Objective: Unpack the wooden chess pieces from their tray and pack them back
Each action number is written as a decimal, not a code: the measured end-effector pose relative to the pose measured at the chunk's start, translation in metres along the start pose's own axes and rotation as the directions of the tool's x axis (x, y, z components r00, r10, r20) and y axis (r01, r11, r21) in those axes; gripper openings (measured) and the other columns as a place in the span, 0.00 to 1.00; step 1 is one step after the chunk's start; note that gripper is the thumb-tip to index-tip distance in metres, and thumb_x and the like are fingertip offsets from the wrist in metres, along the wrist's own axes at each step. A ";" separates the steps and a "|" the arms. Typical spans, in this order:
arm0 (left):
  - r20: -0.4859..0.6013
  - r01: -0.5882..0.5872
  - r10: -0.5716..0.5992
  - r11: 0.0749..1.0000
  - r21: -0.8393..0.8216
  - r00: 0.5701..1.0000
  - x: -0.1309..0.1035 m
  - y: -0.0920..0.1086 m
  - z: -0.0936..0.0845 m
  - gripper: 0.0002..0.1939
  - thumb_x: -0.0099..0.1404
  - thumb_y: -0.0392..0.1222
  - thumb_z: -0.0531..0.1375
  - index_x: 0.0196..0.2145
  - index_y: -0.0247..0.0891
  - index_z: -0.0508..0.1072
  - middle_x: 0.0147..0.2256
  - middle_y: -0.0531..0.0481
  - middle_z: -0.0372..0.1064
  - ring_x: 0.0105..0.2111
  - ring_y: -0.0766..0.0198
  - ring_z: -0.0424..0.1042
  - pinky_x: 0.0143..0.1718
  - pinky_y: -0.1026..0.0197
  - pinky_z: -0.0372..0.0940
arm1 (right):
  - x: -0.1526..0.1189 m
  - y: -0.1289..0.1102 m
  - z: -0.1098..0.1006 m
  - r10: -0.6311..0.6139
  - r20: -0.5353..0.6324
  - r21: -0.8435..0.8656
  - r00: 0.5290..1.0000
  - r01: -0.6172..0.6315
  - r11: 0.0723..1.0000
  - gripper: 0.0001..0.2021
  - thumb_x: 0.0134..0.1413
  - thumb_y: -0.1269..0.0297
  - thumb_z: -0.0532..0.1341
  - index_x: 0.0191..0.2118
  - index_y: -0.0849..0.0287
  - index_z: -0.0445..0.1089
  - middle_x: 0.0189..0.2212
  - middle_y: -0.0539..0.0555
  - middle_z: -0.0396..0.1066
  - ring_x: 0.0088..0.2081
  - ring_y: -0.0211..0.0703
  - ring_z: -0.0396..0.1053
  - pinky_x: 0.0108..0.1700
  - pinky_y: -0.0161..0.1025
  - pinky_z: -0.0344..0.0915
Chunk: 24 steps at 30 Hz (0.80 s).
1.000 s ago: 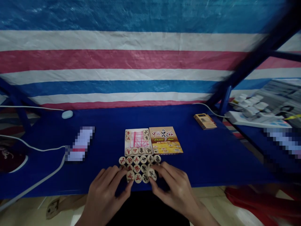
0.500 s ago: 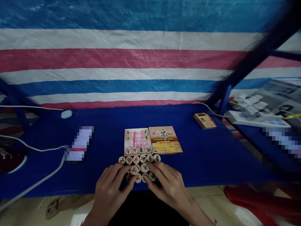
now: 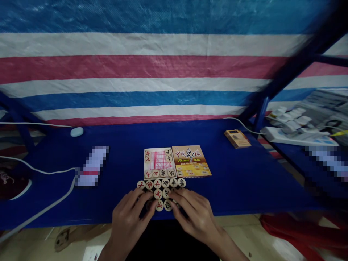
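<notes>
Several round chess pieces stand in rows near the blue table's front edge. My left hand (image 3: pixel 132 212) reaches in from the left, its curled fingertips touching a red-marked piece (image 3: pixel 159 205) and covering others. From the right, my right hand (image 3: pixel 193 210) rests its fingers on the black-marked pieces, with the thumb beside a black-marked piece (image 3: pixel 168 205). Both hands have their fingers apart, lying over the pieces. Just behind the rows is an open white box (image 3: pixel 146 166) with pieces along its sides and front. Its printed lid (image 3: pixel 191 161) lies against it on the right.
On the blue table (image 3: pixel 122 137) are a blurred-out phone (image 3: pixel 92 166) with a cable, a pale oval object (image 3: pixel 77 132) and a small brown box (image 3: pixel 237 139). A white power strip (image 3: pixel 297 137) stands at the right, a dark red item (image 3: pixel 12 185) at the left.
My right thumb has moved away from the front-row piece, and both hands' fingers have shifted slightly. Two middle-row pieces under the fingertips now sit lower, in line with the rows.
</notes>
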<state>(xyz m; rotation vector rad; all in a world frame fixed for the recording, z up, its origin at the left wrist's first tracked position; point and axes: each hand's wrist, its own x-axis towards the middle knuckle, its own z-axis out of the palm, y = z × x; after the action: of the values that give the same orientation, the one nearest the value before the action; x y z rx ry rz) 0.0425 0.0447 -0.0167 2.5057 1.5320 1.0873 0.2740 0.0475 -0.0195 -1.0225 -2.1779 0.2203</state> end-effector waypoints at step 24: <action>0.096 0.209 -0.235 0.951 0.227 0.967 0.090 -0.036 0.013 0.10 0.72 0.45 0.57 0.43 0.45 0.79 0.30 0.53 0.74 0.24 0.64 0.69 0.25 0.62 0.54 | 0.094 0.054 -0.002 0.286 0.014 -0.290 0.958 -0.270 0.918 0.10 0.65 0.64 0.58 0.42 0.56 0.78 0.33 0.54 0.75 0.37 0.45 0.74 0.33 0.39 0.61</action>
<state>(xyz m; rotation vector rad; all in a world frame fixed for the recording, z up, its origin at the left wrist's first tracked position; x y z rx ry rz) 0.0466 0.1386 0.0102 2.3928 1.9299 0.7599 0.2674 0.1522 0.0090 -1.5092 -2.1487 0.0638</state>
